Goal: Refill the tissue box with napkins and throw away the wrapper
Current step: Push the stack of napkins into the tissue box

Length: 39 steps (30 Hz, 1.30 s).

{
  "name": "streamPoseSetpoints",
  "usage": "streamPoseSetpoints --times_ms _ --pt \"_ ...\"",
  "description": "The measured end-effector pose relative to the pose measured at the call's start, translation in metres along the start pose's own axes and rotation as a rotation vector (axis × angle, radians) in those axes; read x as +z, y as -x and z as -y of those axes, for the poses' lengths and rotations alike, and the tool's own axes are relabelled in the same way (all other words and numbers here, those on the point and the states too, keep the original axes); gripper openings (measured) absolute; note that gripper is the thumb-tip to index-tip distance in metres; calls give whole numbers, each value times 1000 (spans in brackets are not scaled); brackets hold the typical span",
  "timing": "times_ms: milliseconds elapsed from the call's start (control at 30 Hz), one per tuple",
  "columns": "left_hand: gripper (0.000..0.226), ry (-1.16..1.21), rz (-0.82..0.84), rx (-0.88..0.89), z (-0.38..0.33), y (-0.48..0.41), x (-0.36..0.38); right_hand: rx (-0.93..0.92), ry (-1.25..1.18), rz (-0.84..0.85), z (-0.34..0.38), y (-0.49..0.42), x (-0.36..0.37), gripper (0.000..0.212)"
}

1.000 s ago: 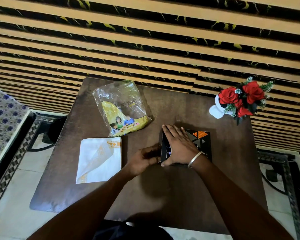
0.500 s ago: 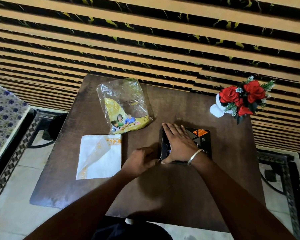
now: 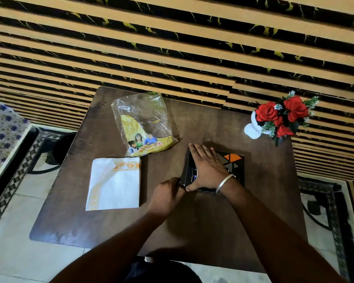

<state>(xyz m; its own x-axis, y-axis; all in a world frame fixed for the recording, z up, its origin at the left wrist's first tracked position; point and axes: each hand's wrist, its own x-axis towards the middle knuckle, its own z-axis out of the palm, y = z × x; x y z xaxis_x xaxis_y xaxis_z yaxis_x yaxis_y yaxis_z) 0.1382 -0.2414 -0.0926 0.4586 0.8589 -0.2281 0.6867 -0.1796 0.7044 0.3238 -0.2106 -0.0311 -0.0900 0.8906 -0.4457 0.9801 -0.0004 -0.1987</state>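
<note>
head view: box (image 3: 232,160) lies on table (image 3: 110,231), right of centre. right hand (image 3: 206,168) flat on its top, fingers spread, pressing down. left hand (image 3: 166,196) curled at box's near-left corner; grip unclear. napkins (image 3: 114,183) stacked at left, wrapper (image 3: 144,124) behind them.

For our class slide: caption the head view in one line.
Right hand flat on box, left hand at its end; napkins, wrapper beside.

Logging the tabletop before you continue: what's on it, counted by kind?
Tissue box: 1
Napkin stack: 1
Plastic wrapper: 1
Vase of red flowers: 1
Total: 4
</note>
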Motion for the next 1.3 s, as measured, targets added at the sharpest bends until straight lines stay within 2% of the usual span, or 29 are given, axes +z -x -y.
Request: streamPoseSetpoints --times_ms 133,233,333,433,500,600,667,767,833,900,967,1100,1300 --pt "28 146 -13 -143 -6 3 4 -6 4 -1 -1 -1 2 148" --pt "20 168 -114 -213 -2 1 3 -12 2 8 -3 -1 0 148" --pt "17 349 -190 -403 11 -2 0 -12 17 3 -5 0 1 148" --pt "21 723 -148 -658 20 -2 -1 -23 31 -18 -5 -1 6 147" --pt "29 817 -122 -772 22 -1 -2 -37 27 -30 -6 -1 9 145" --pt "37 823 -66 -856 22 1 -7 -55 -31 -33 -7 0 12 138" --pt "41 804 -54 -790 19 3 -12 -51 -100 -59 -4 -1 14 116" --pt "39 776 -117 -561 8 3 -18 -35 -146 -136 2 -2 17 57" --pt "27 649 -164 -399 3 0 -23 -27 -64 -161 4 -4 20 45" --pt "18 460 -151 -271 4 -8 -27 -14 18 -159 9 -7 19 51" --pt "26 344 -103 -242 8 -15 -33 9 59 -131 14 -9 14 61" --pt "39 308 -19 -197 16 -26 -43 47 132 -92 19 -13 7 81" --pt "39 242 152 -101 23 -30 -45 43 171 -65 15 -16 4 97"
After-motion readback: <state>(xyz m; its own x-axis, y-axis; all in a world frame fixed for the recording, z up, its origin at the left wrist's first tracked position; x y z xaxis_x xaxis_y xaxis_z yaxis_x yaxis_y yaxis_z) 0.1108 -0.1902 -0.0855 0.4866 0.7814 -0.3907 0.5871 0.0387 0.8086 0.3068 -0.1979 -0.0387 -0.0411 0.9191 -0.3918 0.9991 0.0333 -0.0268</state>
